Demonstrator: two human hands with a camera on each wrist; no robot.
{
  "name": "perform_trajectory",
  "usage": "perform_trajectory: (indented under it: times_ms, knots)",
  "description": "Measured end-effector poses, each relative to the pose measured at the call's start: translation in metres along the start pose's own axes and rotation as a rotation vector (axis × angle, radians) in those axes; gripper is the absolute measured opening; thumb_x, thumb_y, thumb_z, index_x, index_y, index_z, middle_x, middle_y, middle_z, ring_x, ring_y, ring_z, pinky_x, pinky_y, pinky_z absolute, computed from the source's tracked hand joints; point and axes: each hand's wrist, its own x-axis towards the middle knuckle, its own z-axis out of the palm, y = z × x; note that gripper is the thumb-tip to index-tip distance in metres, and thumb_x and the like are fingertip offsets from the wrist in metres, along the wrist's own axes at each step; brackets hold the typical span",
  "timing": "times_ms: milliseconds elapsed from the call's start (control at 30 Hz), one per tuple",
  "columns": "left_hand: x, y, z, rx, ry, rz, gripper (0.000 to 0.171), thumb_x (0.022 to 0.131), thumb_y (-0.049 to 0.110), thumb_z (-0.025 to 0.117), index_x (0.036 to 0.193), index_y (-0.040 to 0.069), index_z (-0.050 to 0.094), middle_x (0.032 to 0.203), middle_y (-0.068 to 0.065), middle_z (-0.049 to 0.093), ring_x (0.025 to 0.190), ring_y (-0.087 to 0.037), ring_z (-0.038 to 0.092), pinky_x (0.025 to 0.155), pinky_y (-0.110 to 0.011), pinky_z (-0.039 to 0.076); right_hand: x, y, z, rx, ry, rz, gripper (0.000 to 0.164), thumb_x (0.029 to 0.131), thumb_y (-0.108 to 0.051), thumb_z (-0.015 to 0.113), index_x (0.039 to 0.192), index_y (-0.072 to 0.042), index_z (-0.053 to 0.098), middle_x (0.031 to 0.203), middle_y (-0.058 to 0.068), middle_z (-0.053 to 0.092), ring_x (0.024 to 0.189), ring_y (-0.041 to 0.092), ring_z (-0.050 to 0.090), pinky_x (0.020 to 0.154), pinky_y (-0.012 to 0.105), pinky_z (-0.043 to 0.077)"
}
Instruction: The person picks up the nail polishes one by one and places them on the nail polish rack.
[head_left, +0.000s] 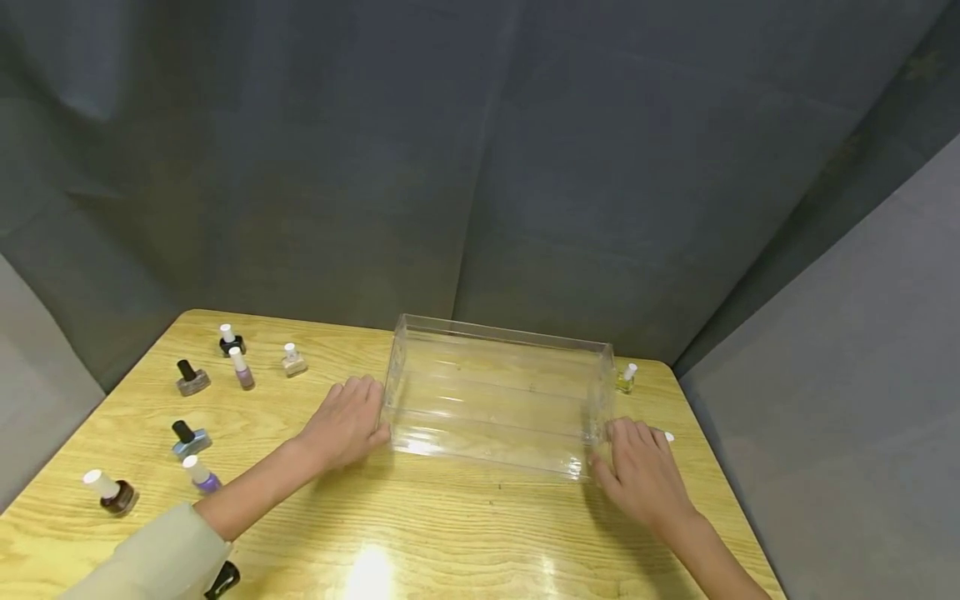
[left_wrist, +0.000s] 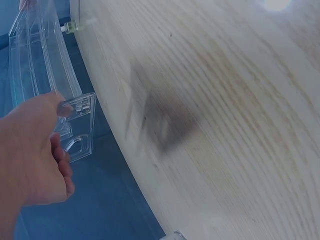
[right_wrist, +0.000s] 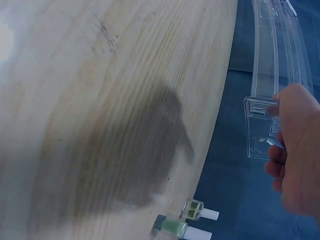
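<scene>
A clear plastic tiered display rack (head_left: 495,390) is held between both hands in the middle of the head view. My left hand (head_left: 345,425) grips its left end, the thumb on the near side. At the right end, my right hand (head_left: 641,475) grips it in the same way. In the left wrist view, the left hand (left_wrist: 37,150) pinches the edge of a side panel with a cut-out. The right wrist view has the right hand (right_wrist: 300,145) around the opposite side panel. Shadows on the wood suggest that the rack is off the table.
Several nail polish bottles stand on the left of the wooden table (head_left: 465,533), among them a blue one (head_left: 192,442), a brown one (head_left: 118,497) and a beige one (head_left: 294,363). At the right are a yellow bottle (head_left: 625,382) and a green bottle (right_wrist: 172,227). Dark curtain (head_left: 480,167) hangs behind.
</scene>
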Motion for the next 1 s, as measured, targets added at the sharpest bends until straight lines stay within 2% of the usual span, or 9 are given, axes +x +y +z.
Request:
perform_trajectory:
  times_ms: [133,300,433,667,767,1000]
  knots:
    - [0.001,-0.005,0.002,-0.031,-0.008,-0.028,0.027,0.080,0.028,0.061,0.078,0.012,0.038,0.070,0.003,0.028,0.063,-0.015,0.029,0.055,-0.026,0.023,0.008,0.000,0.003,0.006,-0.017,-0.004,0.025,0.086,-0.033,0.056,0.090,-0.011,0.043,0.079,0.000,0.037,0.076,0.023,0.040,0.078,0.046,0.033]
    - [0.001,-0.010,0.004,-0.051,0.000,-0.046,0.028,0.079,0.027,0.062,0.078,0.012,0.038,0.071,0.003,0.029,0.065,-0.016,0.030,0.056,-0.027,0.024,0.017,0.000,0.009,0.005,-0.015,-0.014,0.025,0.086,-0.033,0.055,0.088,-0.012,0.042,0.077,-0.001,0.034,0.071,0.021,0.036,0.076,0.044,0.033]
    - [0.003,-0.015,0.007,-0.052,-0.016,-0.062,0.027,0.080,0.027,0.060,0.080,0.010,0.040,0.072,0.001,0.032,0.066,-0.017,0.032,0.056,-0.028,0.025,0.024,0.000,0.012,0.007,-0.010,-0.022,0.025,0.087,-0.033,0.054,0.088,-0.012,0.041,0.077,-0.001,0.033,0.070,0.021,0.034,0.072,0.041,0.031]
    - [0.007,-0.024,0.008,-0.030,0.014,-0.069,0.028,0.080,0.027,0.063,0.081,0.008,0.041,0.071,0.002,0.030,0.064,-0.017,0.032,0.054,-0.027,0.025,0.038,-0.002,0.020,0.013,0.004,-0.031,0.025,0.086,-0.032,0.055,0.088,-0.012,0.041,0.077,-0.001,0.033,0.072,0.022,0.035,0.071,0.041,0.030]
    - [0.009,-0.029,0.009,-0.040,-0.003,-0.100,0.029,0.080,0.027,0.063,0.083,0.007,0.043,0.072,0.000,0.033,0.065,-0.018,0.034,0.055,-0.028,0.026,0.045,-0.002,0.026,0.019,-0.002,-0.031,0.024,0.087,-0.032,0.054,0.090,-0.011,0.042,0.080,0.000,0.036,0.075,0.023,0.038,0.073,0.042,0.031]
    - [0.010,-0.039,0.016,-0.077,-0.090,-0.177,0.032,0.083,0.029,0.063,0.090,0.004,0.044,0.077,-0.004,0.039,0.070,-0.021,0.037,0.058,-0.031,0.030,0.060,-0.002,0.038,0.022,-0.019,-0.031,0.024,0.087,-0.032,0.051,0.092,-0.010,0.044,0.084,0.002,0.040,0.080,0.025,0.041,0.076,0.044,0.032]
